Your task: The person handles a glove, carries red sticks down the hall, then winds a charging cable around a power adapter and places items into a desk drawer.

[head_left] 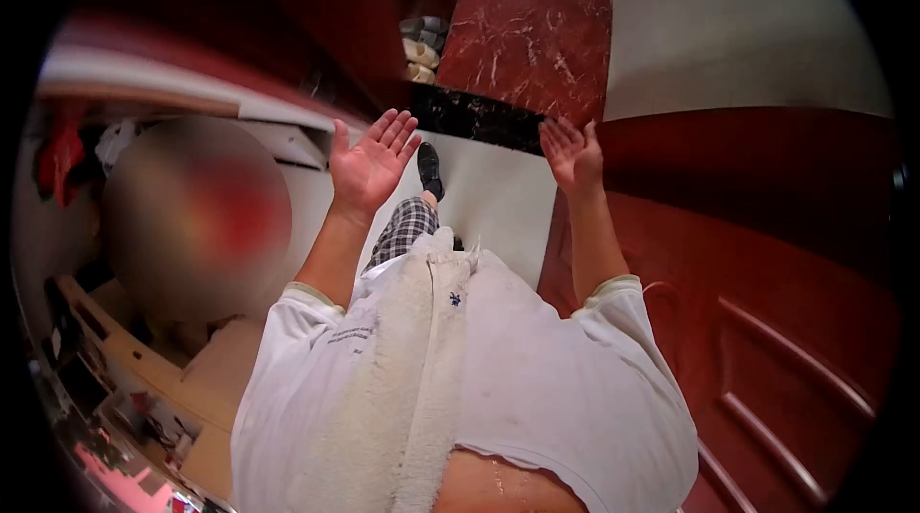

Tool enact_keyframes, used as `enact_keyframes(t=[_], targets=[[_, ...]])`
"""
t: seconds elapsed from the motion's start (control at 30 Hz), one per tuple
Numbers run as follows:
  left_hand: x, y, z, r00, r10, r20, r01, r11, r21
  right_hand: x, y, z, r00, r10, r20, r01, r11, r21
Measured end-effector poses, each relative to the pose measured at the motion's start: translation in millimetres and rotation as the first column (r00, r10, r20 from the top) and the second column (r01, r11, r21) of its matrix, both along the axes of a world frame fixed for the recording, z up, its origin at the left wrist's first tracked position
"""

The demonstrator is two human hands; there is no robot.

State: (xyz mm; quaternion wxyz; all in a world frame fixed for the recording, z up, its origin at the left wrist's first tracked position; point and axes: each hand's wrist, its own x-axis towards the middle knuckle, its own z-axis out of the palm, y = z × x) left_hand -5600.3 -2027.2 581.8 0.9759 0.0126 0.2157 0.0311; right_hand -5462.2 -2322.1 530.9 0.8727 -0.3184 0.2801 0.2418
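My left hand [372, 166] is raised in front of me, palm up with its fingers stretched out. On the other side my right hand [573, 157] is held out the same way, palm showing and fingers extended. Neither hand holds or touches anything, and a gap of floor [489, 192] lies between them. A cream fluffy towel [412, 360] hangs down the front of my white shirt [546, 360]. Below my left hand show plaid shorts [405, 226] and one black shoe [429, 166].
A dark red panelled door [690, 341] stands close at my right. Ahead runs a black threshold strip [474, 120], with red marbled flooring [537, 24] and several pale shoes [420, 53] beyond. On the left are a blurred round patch [196, 216] and wooden furniture [144, 360].
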Motion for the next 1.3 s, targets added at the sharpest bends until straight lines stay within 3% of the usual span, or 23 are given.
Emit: enact_keyframes(t=[0.1,0.13,0.17,0.2,0.23,0.27,0.33,0.37,0.47,0.53,0.6,0.63,0.67,0.7,0.73,0.77,0.8,0.87,0.93,0.97,1.07,1.17,1.3], targets=[[85,7,-37,0.978,-0.155,-0.141,0.165,0.985,0.059,32,-71,-90,0.963,0.206,-0.173,-0.266,0.833,-0.486],[128,13,-53,0.961,-0.211,-0.178,0.229,0.969,0.087,39,-95,-113,0.931,0.307,-0.197,-0.360,0.690,-0.628],[159,17,-72,0.904,-0.297,-0.306,0.351,0.926,0.137,36,-109,-117,0.869,0.407,-0.281,-0.426,0.327,-0.844],[193,17,-81,0.836,-0.342,-0.429,0.453,0.872,0.187,21,-122,-119,0.911,0.363,-0.196,-0.296,0.245,-0.923],[223,15,-87,0.803,-0.367,-0.469,0.508,0.833,0.218,13,-156,-140,0.819,0.336,-0.465,-0.563,0.315,-0.764],[250,16,-91,0.767,-0.382,-0.516,0.563,0.786,0.256,0,-161,-134,0.834,0.297,-0.464,-0.540,0.272,-0.796],[306,14,-83,0.791,-0.421,-0.444,0.590,0.717,0.371,-13,-187,-147,0.808,0.216,-0.548,-0.579,0.459,-0.674],[338,15,-80,0.756,-0.414,-0.507,0.625,0.688,0.370,-18,-195,-159,0.799,0.161,-0.580,-0.574,0.492,-0.654],[431,27,-96,0.744,-0.374,-0.554,0.661,0.538,0.523,22,-166,-146,0.797,0.003,-0.604,-0.550,0.417,-0.724],[490,44,-135,0.724,-0.194,-0.661,0.674,0.403,0.619,87,-173,-154,0.705,-0.165,-0.690,-0.355,0.760,-0.544],[530,63,-150,0.663,0.025,-0.748,0.745,0.068,0.663,171,-187,-162,0.572,-0.242,-0.784,-0.042,0.945,-0.323],[538,93,-204,0.627,0.093,-0.773,0.779,-0.063,0.624,216,-185,-176,0.677,-0.145,-0.722,-0.166,0.925,-0.341],[536,134,-277,0.566,0.213,-0.797,0.812,-0.309,0.495,262,-182,-187,0.756,-0.048,-0.652,-0.277,0.880,-0.385],[542,133,-242,0.491,0.274,-0.827,0.831,-0.432,0.351,303,-173,-216,0.837,0.260,-0.481,-0.535,0.569,-0.624],[549,140,-243,0.440,0.310,-0.843,0.863,-0.405,0.301,373,-184,-237,0.758,0.391,-0.522,-0.639,0.287,-0.714],[556,147,-246,0.386,0.344,-0.856,0.892,-0.375,0.251,452,-181,-198,0.844,0.339,-0.416,-0.537,0.512,-0.671],[572,154,-241,0.260,0.285,-0.923,0.960,-0.176,0.217,523,-179,-182,0.884,0.309,-0.350,-0.467,0.556,-0.688],[607,146,-219,0.227,0.273,-0.935,0.967,0.052,0.250,669,-175,-144,0.905,0.285,-0.316,-0.420,0.474,-0.774],[636,139,-229,0.299,0.255,-0.920,0.864,0.336,0.374,789,-154,-99,0.929,0.283,-0.239,-0.342,0.410,-0.846],[657,133,-237,0.272,0.170,-0.947,0.883,0.346,0.316,844,-146,-91,0.935,0.283,-0.212,-0.316,0.399,-0.861],[734,135,-271,0.214,-0.019,-0.977,0.937,0.288,0.199,982,-115,-89,0.934,0.337,-0.122,-0.256,0.389,-0.885],[851,153,-284,0.219,-0.129,-0.967,0.974,0.085,0.209,1074,-81,-118,0.935,0.350,-0.057,-0.227,0.467,-0.855],[1065,174,-213,0.325,-0.267,-0.907,0.879,-0.268,0.394,1110,-48,-159,0.860,0.457,-0.228,-0.439,0.432,-0.788]])
